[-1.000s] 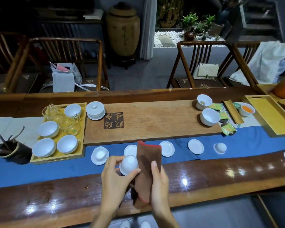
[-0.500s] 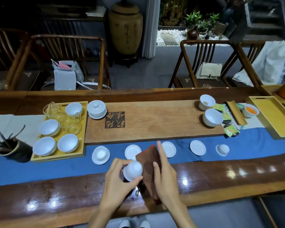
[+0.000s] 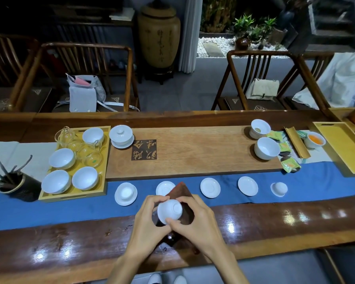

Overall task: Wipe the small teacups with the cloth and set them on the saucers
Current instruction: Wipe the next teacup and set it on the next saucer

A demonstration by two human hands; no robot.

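A small white teacup [image 3: 169,210], turned foot-up, is held between both hands above the dark table edge. My left hand [image 3: 147,226] grips its left side. My right hand [image 3: 197,224] presses the brown cloth [image 3: 182,193] against the cup's right side and rim. Along the blue runner lies a row of white saucers: the leftmost saucer [image 3: 125,194] carries an upturned cup, the second saucer [image 3: 164,188] is partly hidden by the cloth, and two bare saucers [image 3: 210,187] [image 3: 247,186] follow. Another inverted cup [image 3: 279,189] rests at the row's right end.
A yellow tray [image 3: 74,196] at left holds several white bowls and glass cups. A lidded gaiwan [image 3: 121,136] and two white bowls [image 3: 266,148] stand on the wooden board [image 3: 193,152]. A dark tool holder [image 3: 16,186] sits far left, a second yellow tray [image 3: 344,148] far right.
My right hand folded the cloth down and closed it onto the cup, which my left hand tilted and brought toward it. Both hands now meet around the cup.
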